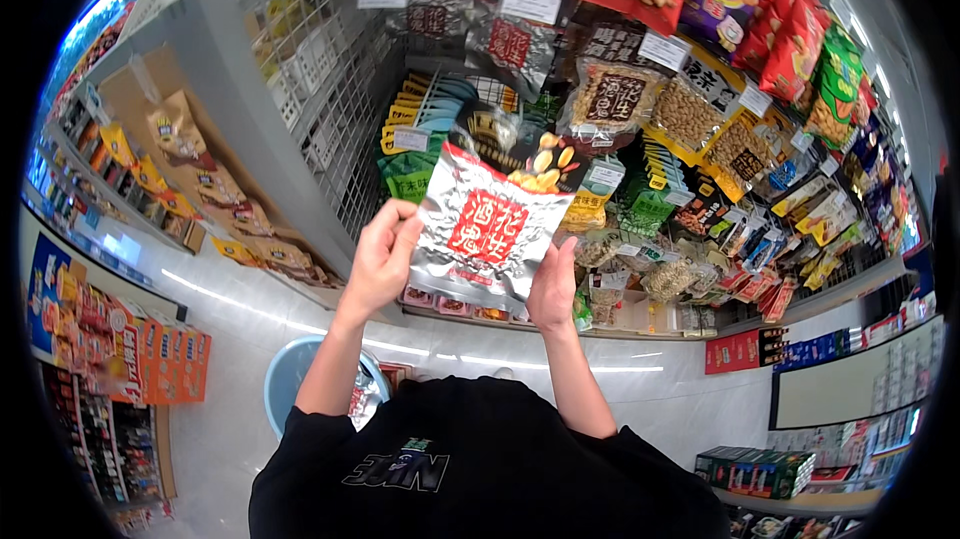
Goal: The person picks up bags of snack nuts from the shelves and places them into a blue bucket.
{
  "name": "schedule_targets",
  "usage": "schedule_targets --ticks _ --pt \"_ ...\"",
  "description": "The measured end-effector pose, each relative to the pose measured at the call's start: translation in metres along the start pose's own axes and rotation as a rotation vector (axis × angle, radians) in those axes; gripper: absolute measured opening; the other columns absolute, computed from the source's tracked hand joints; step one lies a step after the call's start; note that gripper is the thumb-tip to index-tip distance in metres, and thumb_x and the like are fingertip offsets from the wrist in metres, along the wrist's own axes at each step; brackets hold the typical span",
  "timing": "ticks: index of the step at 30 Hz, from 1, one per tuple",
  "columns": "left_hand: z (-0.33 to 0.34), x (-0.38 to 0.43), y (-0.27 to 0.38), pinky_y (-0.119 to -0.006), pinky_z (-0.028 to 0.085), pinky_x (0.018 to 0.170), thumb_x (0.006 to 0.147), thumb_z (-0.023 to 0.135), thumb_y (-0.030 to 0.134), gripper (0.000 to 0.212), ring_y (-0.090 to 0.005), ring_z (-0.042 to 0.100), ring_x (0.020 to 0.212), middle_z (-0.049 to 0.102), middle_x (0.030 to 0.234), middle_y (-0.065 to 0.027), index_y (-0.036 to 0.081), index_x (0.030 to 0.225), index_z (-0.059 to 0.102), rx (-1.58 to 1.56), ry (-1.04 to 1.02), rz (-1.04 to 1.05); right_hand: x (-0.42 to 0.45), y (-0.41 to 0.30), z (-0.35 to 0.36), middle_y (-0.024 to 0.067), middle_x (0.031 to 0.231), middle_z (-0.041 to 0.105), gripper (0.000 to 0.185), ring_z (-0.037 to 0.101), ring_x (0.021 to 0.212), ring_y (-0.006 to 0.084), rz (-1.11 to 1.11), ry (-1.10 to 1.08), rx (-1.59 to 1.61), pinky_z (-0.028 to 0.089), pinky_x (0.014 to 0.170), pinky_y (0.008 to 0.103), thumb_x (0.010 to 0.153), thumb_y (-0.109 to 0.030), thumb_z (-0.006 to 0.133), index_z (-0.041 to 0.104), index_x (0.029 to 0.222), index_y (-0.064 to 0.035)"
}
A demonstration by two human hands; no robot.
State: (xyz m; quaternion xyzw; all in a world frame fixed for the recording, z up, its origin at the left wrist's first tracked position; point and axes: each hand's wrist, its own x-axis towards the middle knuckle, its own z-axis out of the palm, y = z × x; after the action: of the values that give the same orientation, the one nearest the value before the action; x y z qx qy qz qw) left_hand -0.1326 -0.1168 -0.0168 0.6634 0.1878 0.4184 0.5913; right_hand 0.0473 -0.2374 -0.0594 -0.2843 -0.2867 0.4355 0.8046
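Note:
A silver foil bag of peanuts [487, 239] is held up before my chest, tilted slightly. It has a black top section with pictured peanuts and a red printed panel that bears writing. My left hand [384, 254] pinches its left edge, thumb in front. At the lower right edge is my right hand [553, 288], its fingers partly hidden behind the foil. Similar silver bags [511, 51] hang on the rack just beyond. Below my left forearm, a light blue tub [289, 381] stands on the floor with silver-and-red packaging [365, 405] inside, partly covered by my arm and shirt.
A wire mesh side panel [330, 104] bounds the rack on the left. Hanging snack bags [690, 111] and green packets [409, 171] crowd it. Orange cartons [176, 359] stand left, a red box [739, 350] right. Pale tiles [225, 434] cover the floor.

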Motion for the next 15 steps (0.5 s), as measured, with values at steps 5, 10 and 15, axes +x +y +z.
schedule_targets --ticks 5,10,15 --pt "-0.018 -0.049 -0.029 -0.017 0.026 0.049 0.096 0.050 0.012 0.011 0.0017 0.034 0.057 0.047 0.065 0.0074 0.002 0.091 0.051 -0.056 0.066 -0.226 -0.006 0.022 0.003 -0.0004 0.096 0.063 0.028 0.055 0.083 0.0046 0.184 0.098 -0.359 0.044 0.075 0.0216 0.088 -0.016 0.065 0.058 0.110 -0.0005" --pt "-0.057 -0.103 -0.050 -0.018 0.033 0.054 0.092 0.056 0.012 0.011 -0.0002 0.044 0.062 0.054 0.071 0.0038 0.001 0.091 0.055 -0.102 0.205 -0.258 -0.008 0.045 0.023 -0.0041 0.078 0.060 0.025 0.048 0.069 0.0035 0.251 -0.250 -0.776 0.041 0.062 0.0215 0.086 -0.024 0.068 0.063 0.096 -0.0012" --pt "-0.084 -0.170 -0.058 -0.024 0.048 0.060 0.089 0.062 0.014 0.016 -0.0090 0.058 0.067 0.061 0.072 -0.0025 -0.002 0.087 0.058 -0.068 0.317 -0.434 -0.004 0.075 0.052 -0.0069 0.069 0.054 0.020 0.043 0.065 0.0026 0.411 -0.547 -0.904 0.037 0.057 0.0217 0.085 -0.020 0.069 0.065 0.092 -0.0019"
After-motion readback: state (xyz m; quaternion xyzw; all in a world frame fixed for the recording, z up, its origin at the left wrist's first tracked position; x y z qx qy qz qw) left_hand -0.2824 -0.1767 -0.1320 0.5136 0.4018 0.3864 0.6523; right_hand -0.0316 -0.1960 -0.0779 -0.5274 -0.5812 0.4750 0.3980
